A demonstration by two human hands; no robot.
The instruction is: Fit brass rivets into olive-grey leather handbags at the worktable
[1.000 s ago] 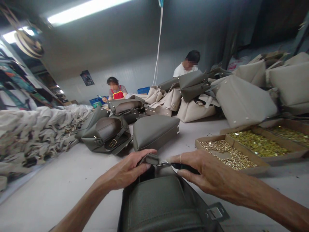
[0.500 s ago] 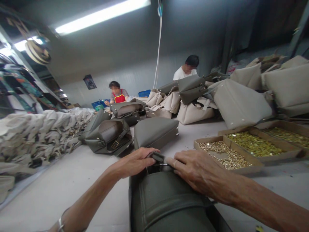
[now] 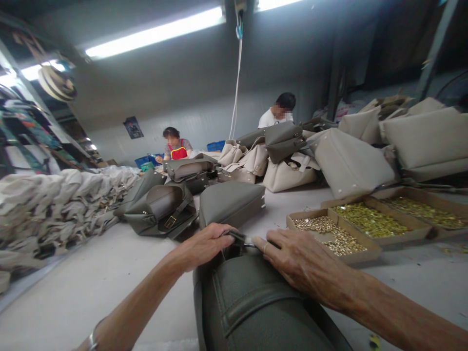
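A dark olive leather bag (image 3: 252, 307) stands on the white table (image 3: 95, 278) right in front of me. My left hand (image 3: 204, 246) grips the bag's top edge, its fingers curled around a small strap tab. My right hand (image 3: 303, 263) lies over the bag's top right corner, fingers closed on a dark-handled tool whose metal tip (image 3: 246, 242) meets the tab between my two hands. A cardboard tray of small brass rivets (image 3: 329, 233) sits just right of my right hand.
More olive bags (image 3: 161, 212) and a closed one (image 3: 230, 202) lie in mid-table. Beige bags (image 3: 351, 163) pile up at the right behind further rivet trays (image 3: 369, 220). Stacked beige pieces (image 3: 47, 209) line the left edge. Two people work at the far end.
The bag has turned and come closer, so its buckle strap at lower right is out of sight. My right hand has slid left toward the tab, hiding most of the tool handle.
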